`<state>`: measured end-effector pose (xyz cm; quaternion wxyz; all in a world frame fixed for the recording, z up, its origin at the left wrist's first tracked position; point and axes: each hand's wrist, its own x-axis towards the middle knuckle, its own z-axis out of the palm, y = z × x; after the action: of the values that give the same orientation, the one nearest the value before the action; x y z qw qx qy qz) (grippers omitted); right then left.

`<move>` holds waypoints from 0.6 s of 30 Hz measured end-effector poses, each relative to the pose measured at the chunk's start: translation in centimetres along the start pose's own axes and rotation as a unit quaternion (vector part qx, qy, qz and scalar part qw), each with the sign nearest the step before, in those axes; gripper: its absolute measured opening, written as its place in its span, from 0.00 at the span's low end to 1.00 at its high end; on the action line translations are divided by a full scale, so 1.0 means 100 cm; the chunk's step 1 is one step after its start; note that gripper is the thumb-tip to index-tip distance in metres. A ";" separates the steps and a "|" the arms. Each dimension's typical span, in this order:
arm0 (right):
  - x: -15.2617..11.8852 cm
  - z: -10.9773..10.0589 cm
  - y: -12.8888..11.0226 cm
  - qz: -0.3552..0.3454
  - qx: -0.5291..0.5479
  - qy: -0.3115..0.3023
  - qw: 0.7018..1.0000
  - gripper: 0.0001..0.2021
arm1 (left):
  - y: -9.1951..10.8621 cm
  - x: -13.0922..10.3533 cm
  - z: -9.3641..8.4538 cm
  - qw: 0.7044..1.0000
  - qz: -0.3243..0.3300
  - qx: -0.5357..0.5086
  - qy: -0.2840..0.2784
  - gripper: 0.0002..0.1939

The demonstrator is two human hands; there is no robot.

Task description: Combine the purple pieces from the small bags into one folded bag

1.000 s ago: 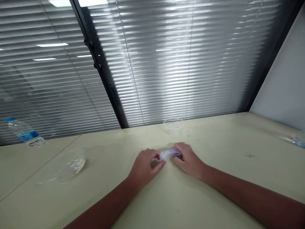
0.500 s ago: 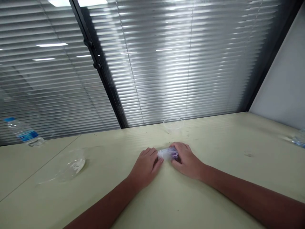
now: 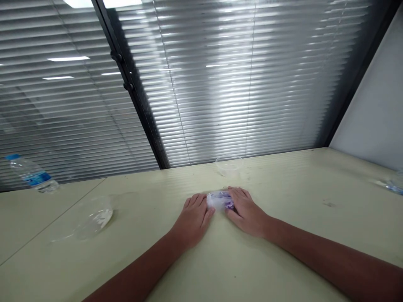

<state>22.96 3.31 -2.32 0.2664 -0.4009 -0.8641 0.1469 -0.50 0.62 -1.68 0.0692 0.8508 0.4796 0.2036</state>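
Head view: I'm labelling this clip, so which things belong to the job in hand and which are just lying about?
In hand:
white-and-purple packet, held between left hand and right hand

Lying about:
blue-capped bottle
clear plastic piece
clear round container
clear item, right edge, partly cut off

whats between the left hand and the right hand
In the head view, a white-and-purple packet lies between the left hand and the right hand, one hand at each end.

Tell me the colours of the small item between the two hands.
The item is cloudy white with purple markings, clearest in the head view.
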 end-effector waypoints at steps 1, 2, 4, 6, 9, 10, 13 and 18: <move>0.000 -0.001 -0.001 0.002 0.002 0.000 1.000 0.20 | 0.000 0.000 0.000 1.000 -0.003 -0.005 0.002 0.13; 0.000 -0.001 -0.001 0.006 0.005 0.001 1.000 0.18 | 0.000 0.001 0.001 1.000 -0.008 -0.011 0.003 0.13; 0.000 -0.002 -0.002 0.014 0.014 0.004 1.000 0.15 | -0.001 0.001 0.001 1.000 -0.016 -0.022 0.004 0.12; 0.000 -0.002 -0.002 0.017 0.022 0.008 1.000 0.13 | -0.001 0.001 0.001 0.999 -0.020 -0.030 0.002 0.12; 0.000 -0.002 -0.001 0.020 0.029 0.015 0.999 0.11 | 0.000 0.001 0.001 0.999 -0.027 -0.033 0.000 0.13; 0.001 -0.002 -0.001 0.022 0.031 0.016 0.999 0.10 | 0.001 0.001 0.000 0.999 -0.028 -0.033 0.000 0.13; 0.001 -0.003 -0.001 0.029 0.036 0.020 0.999 0.06 | 0.002 0.002 -0.002 0.999 -0.025 -0.031 0.001 0.13; 0.001 -0.003 0.000 0.039 0.040 0.025 0.998 0.03 | 0.001 0.003 -0.004 1.000 -0.014 -0.020 0.008 0.11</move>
<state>23.07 3.37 -2.05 0.2977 -0.4271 -0.8343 0.1813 -0.46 0.73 -1.19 0.0851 0.8407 0.4879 0.2188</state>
